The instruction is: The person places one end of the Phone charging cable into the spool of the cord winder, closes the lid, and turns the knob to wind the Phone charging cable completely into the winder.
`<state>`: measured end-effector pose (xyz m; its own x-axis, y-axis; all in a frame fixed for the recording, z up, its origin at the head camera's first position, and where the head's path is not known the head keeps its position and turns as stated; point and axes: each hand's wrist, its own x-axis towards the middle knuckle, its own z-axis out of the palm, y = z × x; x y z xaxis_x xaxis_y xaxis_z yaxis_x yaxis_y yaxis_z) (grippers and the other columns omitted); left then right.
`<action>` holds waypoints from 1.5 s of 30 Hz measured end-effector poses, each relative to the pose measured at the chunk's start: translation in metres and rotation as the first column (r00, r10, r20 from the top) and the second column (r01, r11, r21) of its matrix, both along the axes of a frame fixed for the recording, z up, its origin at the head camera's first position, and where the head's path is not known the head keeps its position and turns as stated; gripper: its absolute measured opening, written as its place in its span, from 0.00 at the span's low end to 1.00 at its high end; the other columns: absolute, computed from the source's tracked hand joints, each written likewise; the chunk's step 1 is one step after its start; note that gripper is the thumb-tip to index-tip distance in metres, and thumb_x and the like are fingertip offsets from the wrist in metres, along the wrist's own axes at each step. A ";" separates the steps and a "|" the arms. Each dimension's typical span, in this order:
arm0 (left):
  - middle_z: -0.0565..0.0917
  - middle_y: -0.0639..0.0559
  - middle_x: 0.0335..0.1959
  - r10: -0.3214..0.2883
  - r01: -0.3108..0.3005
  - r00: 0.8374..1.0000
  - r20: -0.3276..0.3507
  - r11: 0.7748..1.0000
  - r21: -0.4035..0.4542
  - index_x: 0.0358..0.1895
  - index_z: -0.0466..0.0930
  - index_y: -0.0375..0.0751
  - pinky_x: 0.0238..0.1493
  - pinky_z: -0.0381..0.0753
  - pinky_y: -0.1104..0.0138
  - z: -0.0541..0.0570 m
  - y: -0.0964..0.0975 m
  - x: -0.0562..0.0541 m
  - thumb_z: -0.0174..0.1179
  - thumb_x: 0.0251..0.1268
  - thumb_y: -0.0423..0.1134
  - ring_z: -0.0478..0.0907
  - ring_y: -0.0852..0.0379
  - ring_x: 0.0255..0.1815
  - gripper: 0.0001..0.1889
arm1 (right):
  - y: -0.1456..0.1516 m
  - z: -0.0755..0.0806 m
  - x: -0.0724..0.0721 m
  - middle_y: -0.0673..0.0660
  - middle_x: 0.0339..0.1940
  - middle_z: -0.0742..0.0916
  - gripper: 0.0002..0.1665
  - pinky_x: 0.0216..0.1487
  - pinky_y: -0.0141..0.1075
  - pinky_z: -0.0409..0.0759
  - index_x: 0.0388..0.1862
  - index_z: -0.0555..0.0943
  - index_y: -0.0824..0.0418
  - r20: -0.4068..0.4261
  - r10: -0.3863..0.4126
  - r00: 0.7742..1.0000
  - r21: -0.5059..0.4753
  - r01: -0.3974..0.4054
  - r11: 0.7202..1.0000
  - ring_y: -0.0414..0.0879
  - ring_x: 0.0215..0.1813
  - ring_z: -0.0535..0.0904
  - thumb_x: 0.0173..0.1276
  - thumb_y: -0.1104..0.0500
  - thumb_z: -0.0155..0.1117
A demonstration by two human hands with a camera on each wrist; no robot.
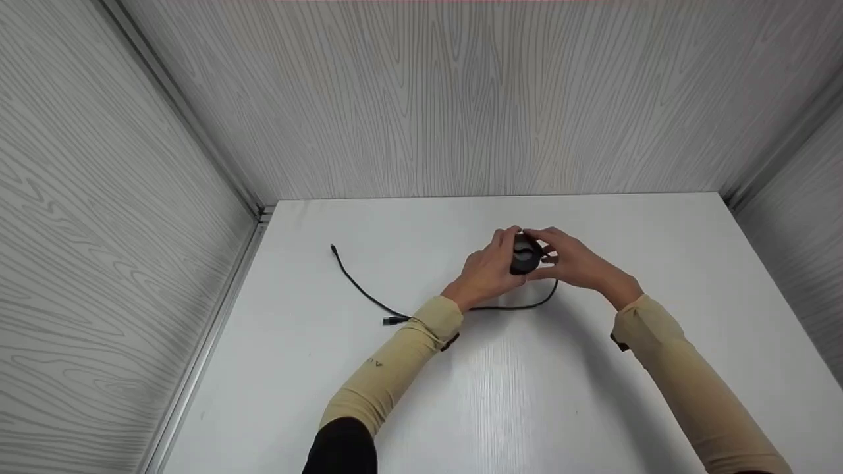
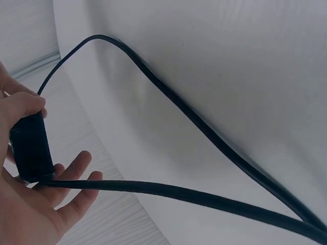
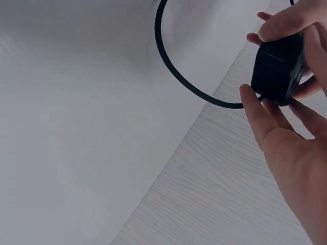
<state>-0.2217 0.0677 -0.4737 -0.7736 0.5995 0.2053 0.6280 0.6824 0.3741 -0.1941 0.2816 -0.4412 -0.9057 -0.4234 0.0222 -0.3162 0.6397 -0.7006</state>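
Note:
A black rounded case [image 1: 525, 255] with a grey marking on its face is held up over the table between both hands. My left hand [image 1: 490, 266] grips its left side, fingers over the top. On the right side, my right hand [image 1: 581, 263] holds the edge with bent fingers and thumb. A thin black cable [image 1: 514, 307] loops from the right side and runs left under the left forearm. In the left wrist view the case [image 2: 31, 145] looks like a thick block, with a cord leaving each end. The fingers partly hide it.
Left of the forearm lie two cable ends on the white table [image 1: 263, 368]: a small plug [image 1: 334, 249] and a wider plug [image 1: 394, 320]. Grey wood-grain panels [image 1: 428, 99] close off the back and both sides.

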 end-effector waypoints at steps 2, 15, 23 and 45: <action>0.74 0.44 0.64 0.011 -0.011 1.000 -0.007 1.000 -0.002 0.79 0.56 0.47 0.50 0.89 0.56 -0.001 0.000 0.000 0.66 0.71 0.54 0.84 0.51 0.57 0.40 | 0.000 0.000 0.001 0.71 0.73 0.75 0.44 0.70 0.59 0.79 0.83 0.62 0.65 -0.037 0.035 0.999 0.002 -0.035 0.999 0.70 0.70 0.76 0.72 0.70 0.69; 0.74 0.46 0.62 0.015 -0.015 1.000 0.015 0.999 -0.030 0.76 0.63 0.48 0.52 0.88 0.57 -0.004 0.002 0.002 0.67 0.69 0.61 0.82 0.53 0.56 0.40 | -0.004 -0.010 0.002 0.72 0.59 0.87 0.21 0.63 0.59 0.83 0.66 0.80 0.72 -0.142 -0.060 0.988 0.119 0.077 0.990 0.67 0.61 0.85 0.77 0.72 0.58; 0.77 0.48 0.62 0.026 -0.025 0.999 0.022 0.999 -0.048 0.74 0.65 0.47 0.52 0.87 0.57 -0.004 0.000 0.002 0.69 0.66 0.59 0.82 0.54 0.58 0.39 | -0.006 -0.016 0.000 0.69 0.46 0.91 0.11 0.52 0.56 0.86 0.50 0.87 0.73 -0.191 -0.072 0.979 0.168 0.105 0.980 0.61 0.50 0.89 0.74 0.73 0.62; 0.79 0.50 0.61 0.055 -0.050 0.997 0.059 0.995 -0.083 0.73 0.68 0.50 0.54 0.87 0.54 -0.005 -0.009 0.003 0.69 0.64 0.61 0.83 0.54 0.58 0.38 | 0.002 -0.041 0.002 0.64 0.40 0.88 0.16 0.43 0.45 0.82 0.54 0.87 0.70 -0.326 0.000 0.945 0.220 0.075 0.973 0.50 0.41 0.84 0.72 0.77 0.61</action>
<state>-0.2183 0.0586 -0.4790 -0.8139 0.5706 0.1091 0.5684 0.7433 0.3529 -0.1917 0.2839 -0.4818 -0.8810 -0.4173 0.2232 -0.4731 0.7847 -0.4005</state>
